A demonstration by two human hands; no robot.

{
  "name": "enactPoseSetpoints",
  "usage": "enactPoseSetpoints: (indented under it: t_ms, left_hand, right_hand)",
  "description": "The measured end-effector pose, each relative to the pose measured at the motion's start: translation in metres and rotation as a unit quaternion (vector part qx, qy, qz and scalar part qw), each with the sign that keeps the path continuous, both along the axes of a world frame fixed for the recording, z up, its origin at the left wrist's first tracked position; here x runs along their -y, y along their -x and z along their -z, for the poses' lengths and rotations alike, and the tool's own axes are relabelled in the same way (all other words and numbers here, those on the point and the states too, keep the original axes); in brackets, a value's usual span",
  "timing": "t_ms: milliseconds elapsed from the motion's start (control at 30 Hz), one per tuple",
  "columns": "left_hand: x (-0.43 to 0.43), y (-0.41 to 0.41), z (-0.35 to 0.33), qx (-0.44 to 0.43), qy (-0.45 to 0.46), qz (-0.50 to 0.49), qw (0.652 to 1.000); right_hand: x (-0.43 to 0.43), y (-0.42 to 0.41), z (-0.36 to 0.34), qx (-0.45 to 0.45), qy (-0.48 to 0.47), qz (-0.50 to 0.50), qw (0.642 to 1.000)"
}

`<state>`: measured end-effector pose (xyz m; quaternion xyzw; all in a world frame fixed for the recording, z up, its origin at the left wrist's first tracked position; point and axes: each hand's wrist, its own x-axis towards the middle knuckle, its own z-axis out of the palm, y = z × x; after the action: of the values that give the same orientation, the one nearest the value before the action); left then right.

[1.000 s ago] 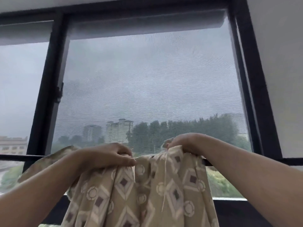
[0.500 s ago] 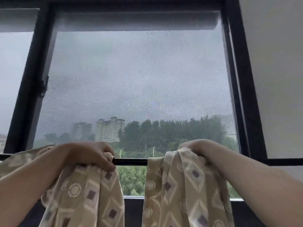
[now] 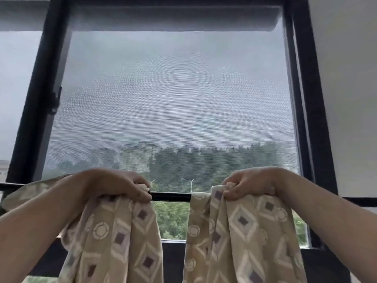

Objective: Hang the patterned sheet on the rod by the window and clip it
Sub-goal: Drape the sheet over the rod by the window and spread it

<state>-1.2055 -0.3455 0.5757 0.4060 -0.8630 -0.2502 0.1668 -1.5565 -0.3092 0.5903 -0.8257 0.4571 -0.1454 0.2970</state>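
Note:
A beige patterned sheet [image 3: 114,237] with diamonds and circles is draped over a black horizontal rod [image 3: 170,196] in front of the window. It hangs in two bunches with a bare stretch of rod between them. My left hand [image 3: 120,185] grips the top of the left bunch at the rod. My right hand [image 3: 251,184] grips the top of the right bunch [image 3: 244,237]. More sheet trails off along the rod to the far left. No clip is in view.
A black window frame [image 3: 314,119] surrounds a mesh screen [image 3: 173,99], with a latch [image 3: 56,103] on the left upright. A white wall [image 3: 350,88] stands to the right. Trees and buildings show outside.
My hands have moved apart along the rod, splitting the gathered sheet into two bunches and baring the rod between them. The gap has widened since half a second ago.

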Motion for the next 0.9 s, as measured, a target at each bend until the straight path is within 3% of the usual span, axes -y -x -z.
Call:
enactPoseSetpoints:
  t_ms: [133, 233, 367, 467, 567, 633, 700, 800, 900]
  left_hand:
    - [-0.008, -0.012, -0.014, 0.044, -0.064, 0.024, 0.997]
    - [-0.002, -0.01, -0.013, 0.024, -0.053, 0.02, 0.998]
    - [0.011, -0.007, -0.005, -0.029, -0.014, 0.02, 0.999]
    - [0.016, -0.004, -0.005, -0.08, -0.005, 0.023, 0.996]
    - [0.026, -0.004, -0.005, -0.122, -0.039, 0.013, 0.992]
    - [0.034, -0.005, -0.004, -0.128, -0.057, -0.001, 0.99]
    - [0.041, -0.006, -0.004, -0.125, -0.054, -0.019, 0.991]
    - [0.046, 0.0, -0.004, -0.126, -0.066, -0.01, 0.99]
    - [0.044, 0.006, -0.003, -0.133, -0.088, 0.003, 0.987]
  right_hand:
    - [0.011, 0.0, 0.003, 0.031, 0.109, 0.022, 0.993]
    - [0.02, -0.004, 0.004, 0.04, 0.18, 0.066, 0.981]
    - [0.041, -0.012, -0.003, 0.177, 0.259, 0.173, 0.934]
    - [0.063, 0.009, -0.02, 0.04, 0.351, 0.328, 0.876]
    - [0.073, 0.022, -0.02, -0.254, 0.264, 0.415, 0.833]
    - [0.077, 0.023, -0.012, -0.364, 0.141, 0.367, 0.844]
    - [0.076, 0.019, -0.01, -0.337, 0.047, 0.297, 0.892]
    - [0.075, 0.02, -0.004, -0.183, -0.021, 0.203, 0.962]
    - [0.058, 0.031, -0.007, 0.024, -0.113, 0.135, 0.984]
